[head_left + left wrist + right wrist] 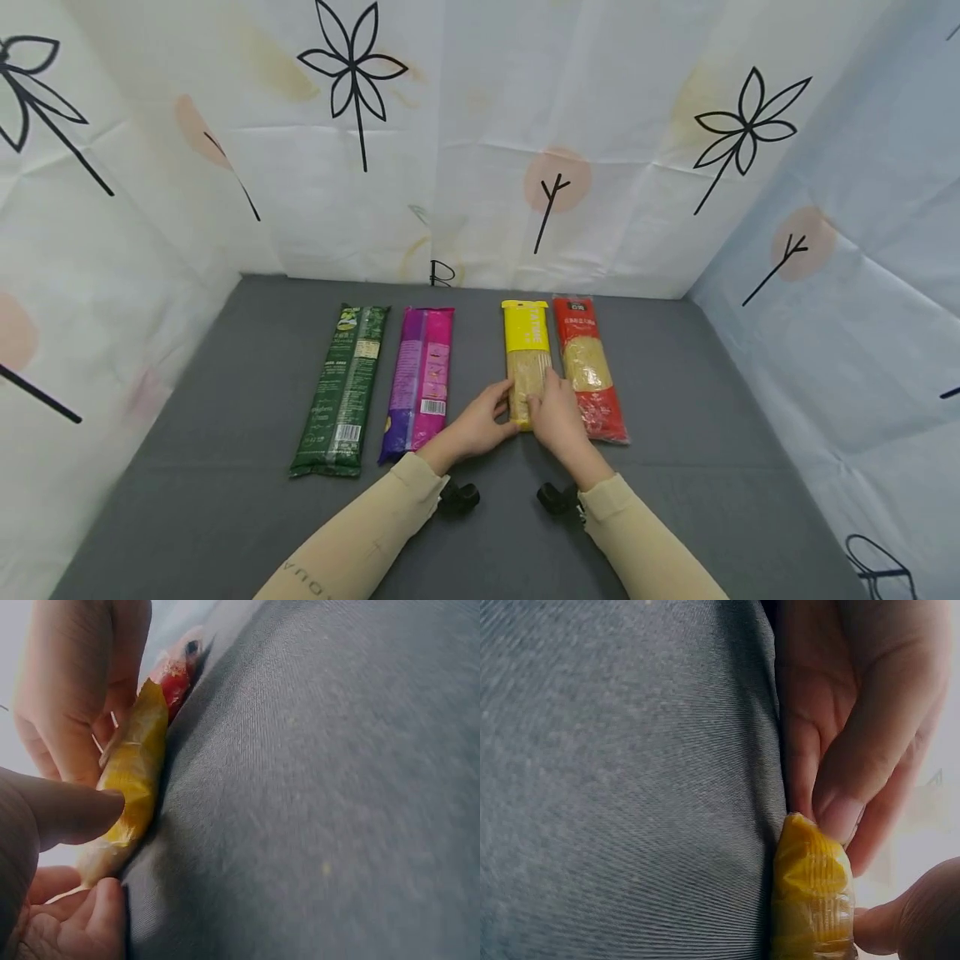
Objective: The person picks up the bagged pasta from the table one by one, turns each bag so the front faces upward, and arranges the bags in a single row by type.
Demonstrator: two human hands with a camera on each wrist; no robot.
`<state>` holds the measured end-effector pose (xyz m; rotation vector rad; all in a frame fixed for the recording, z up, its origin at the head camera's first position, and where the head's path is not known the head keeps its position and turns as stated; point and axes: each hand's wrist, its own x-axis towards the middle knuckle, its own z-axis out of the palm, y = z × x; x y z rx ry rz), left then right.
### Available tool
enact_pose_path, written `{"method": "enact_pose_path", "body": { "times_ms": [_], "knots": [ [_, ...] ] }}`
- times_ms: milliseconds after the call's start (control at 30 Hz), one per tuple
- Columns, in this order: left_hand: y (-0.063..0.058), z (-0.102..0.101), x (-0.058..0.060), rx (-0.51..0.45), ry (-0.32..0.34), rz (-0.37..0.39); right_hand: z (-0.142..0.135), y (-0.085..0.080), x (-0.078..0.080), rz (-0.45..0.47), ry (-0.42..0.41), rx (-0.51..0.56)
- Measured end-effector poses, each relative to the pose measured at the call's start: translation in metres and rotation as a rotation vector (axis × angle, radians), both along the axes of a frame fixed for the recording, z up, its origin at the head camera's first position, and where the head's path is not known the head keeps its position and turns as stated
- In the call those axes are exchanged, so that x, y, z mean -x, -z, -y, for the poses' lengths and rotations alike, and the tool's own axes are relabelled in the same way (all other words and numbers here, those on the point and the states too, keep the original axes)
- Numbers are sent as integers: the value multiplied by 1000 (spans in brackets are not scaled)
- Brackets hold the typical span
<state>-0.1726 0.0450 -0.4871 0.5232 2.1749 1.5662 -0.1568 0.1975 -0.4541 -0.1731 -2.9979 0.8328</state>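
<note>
holding a long, flat yellow-and-clear plastic packet of pale strands (pixel 527 333) on the grey table (pixel 495 550), the left hand (pixel 478 423) keeps a narrow grip on its near left corner, while the right hand (pixel 561 417) grips its right edge. just right of the yellow packet lies a red plastic packet with a clear window (pixel 588 367); left of it, apart, lies a purple-and-pink plastic packet (pixel 420 379), and farther left a dark green plastic packet (pixel 345 387).

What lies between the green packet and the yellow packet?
In the head view, the purple-and-pink packet, then bare grey table, with the left hand at the near end of the yellow packet.
</note>
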Motion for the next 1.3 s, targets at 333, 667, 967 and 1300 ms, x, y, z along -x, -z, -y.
{"method": "enact_pose_path", "body": {
  "times_ms": [333,667,967,1300],
  "knots": [
    [-24,33,0,33,-19,-64,7,-7,-2,-140,-22,46],
    [-39,76,9,-9,-105,-111,31,-10,-2,-241,-109,188],
    [-39,103,25,42,-193,-129,48,-2,-3,-153,-177,372],
    [-26,121,65,64,-415,-121,70,1,-6,80,-224,634]
  ]
}}
